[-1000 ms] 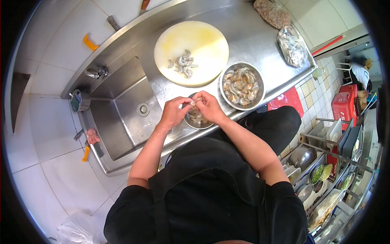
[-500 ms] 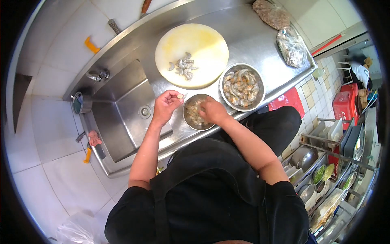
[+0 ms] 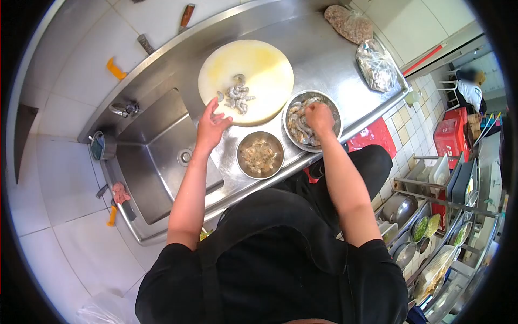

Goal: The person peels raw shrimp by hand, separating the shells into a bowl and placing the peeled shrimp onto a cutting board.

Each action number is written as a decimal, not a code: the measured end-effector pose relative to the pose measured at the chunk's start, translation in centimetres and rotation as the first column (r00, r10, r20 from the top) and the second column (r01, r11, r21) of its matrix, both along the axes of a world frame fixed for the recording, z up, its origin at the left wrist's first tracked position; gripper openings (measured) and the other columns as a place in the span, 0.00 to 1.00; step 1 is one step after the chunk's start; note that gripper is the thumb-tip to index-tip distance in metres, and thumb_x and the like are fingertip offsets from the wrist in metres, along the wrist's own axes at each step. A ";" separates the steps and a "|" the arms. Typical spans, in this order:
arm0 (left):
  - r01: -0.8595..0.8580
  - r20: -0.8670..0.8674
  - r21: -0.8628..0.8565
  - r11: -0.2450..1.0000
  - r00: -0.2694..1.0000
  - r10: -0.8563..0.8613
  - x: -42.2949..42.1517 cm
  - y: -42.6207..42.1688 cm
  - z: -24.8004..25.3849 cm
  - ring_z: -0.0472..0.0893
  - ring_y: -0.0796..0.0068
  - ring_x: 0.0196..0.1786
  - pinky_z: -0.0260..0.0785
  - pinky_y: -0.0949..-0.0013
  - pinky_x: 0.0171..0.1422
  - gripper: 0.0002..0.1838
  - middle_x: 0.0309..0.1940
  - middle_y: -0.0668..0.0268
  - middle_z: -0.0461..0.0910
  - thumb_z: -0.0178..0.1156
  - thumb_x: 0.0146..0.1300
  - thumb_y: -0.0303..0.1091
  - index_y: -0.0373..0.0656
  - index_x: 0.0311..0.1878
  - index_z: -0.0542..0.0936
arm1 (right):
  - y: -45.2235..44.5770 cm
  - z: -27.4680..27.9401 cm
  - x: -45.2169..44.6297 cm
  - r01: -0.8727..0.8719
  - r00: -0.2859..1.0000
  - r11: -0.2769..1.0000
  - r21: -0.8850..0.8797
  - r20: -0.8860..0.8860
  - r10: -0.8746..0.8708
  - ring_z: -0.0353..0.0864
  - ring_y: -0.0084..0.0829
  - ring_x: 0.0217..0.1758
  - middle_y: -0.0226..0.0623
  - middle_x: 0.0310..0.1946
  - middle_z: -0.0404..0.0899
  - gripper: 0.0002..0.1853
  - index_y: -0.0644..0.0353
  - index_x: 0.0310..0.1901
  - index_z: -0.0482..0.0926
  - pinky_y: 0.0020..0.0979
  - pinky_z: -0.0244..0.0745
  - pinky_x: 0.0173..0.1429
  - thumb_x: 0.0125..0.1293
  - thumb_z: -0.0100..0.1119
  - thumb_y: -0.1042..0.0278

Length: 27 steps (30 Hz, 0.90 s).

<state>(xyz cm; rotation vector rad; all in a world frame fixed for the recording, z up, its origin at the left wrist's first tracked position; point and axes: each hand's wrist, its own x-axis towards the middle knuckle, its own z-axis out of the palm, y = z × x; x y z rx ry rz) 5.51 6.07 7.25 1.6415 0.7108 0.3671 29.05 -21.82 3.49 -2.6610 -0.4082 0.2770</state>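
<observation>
My left hand is at the lower left edge of the round cutting board, fingers spread and nothing held in them. Peeled shrimp lie in a small pile on the board, with one single piece near my left fingertips. My right hand reaches into the larger metal bowl of unpeeled shrimp; its fingers are closed on the shrimp, though the fingertips are partly hidden. Between my hands stands the smaller metal bowl, which holds shells and scraps.
The sink basin is on the left, with a faucet. Two filled plastic bags lie at the counter's far right. A rack with dishes stands at right; another person is in the background.
My left hand has moved up to the board's edge and opened. My right hand has left the small bowl and gone into the larger one. The view has shifted slightly.
</observation>
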 end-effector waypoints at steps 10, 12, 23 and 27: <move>0.058 -0.082 -0.043 0.997 0.995 -0.062 -4.0 -2.5 -1.9 0.88 0.71 0.52 0.80 0.66 0.58 0.24 0.56 0.61 0.87 0.72 0.68 0.32 0.38 0.66 0.81 | 1.7 -2.1 1.3 -0.109 0.992 0.967 -0.228 0.035 0.120 0.90 0.52 0.51 0.51 0.45 0.90 0.17 0.55 0.44 0.92 0.50 0.84 0.57 0.67 0.68 0.49; 0.075 -0.110 -0.055 0.996 0.991 -0.080 -4.1 -2.6 -1.9 0.87 0.74 0.49 0.80 0.67 0.55 0.22 0.55 0.61 0.87 0.72 0.68 0.32 0.37 0.63 0.82 | 1.8 -2.4 1.3 -0.110 0.992 0.971 -0.214 0.041 0.122 0.90 0.52 0.51 0.50 0.45 0.90 0.17 0.55 0.43 0.92 0.49 0.84 0.57 0.66 0.68 0.49; 0.152 0.069 0.006 0.988 0.986 -0.152 -1.0 -4.6 1.4 0.86 0.72 0.54 0.81 0.64 0.59 0.21 0.58 0.61 0.86 0.70 0.69 0.30 0.39 0.64 0.82 | -0.6 6.0 2.7 -0.178 0.852 0.895 0.410 -0.392 0.348 0.80 0.30 0.37 0.38 0.34 0.86 0.16 0.63 0.43 0.88 0.35 0.76 0.47 0.73 0.66 0.56; 0.186 0.128 0.453 0.872 0.954 -0.270 1.5 -7.3 6.0 0.84 0.70 0.58 0.81 0.62 0.61 0.24 0.61 0.60 0.84 0.69 0.71 0.31 0.40 0.68 0.80 | 0.5 8.2 -0.9 -0.367 0.719 0.780 0.507 -0.378 0.584 0.80 0.24 0.39 0.35 0.33 0.85 0.14 0.65 0.44 0.88 0.32 0.76 0.49 0.77 0.62 0.60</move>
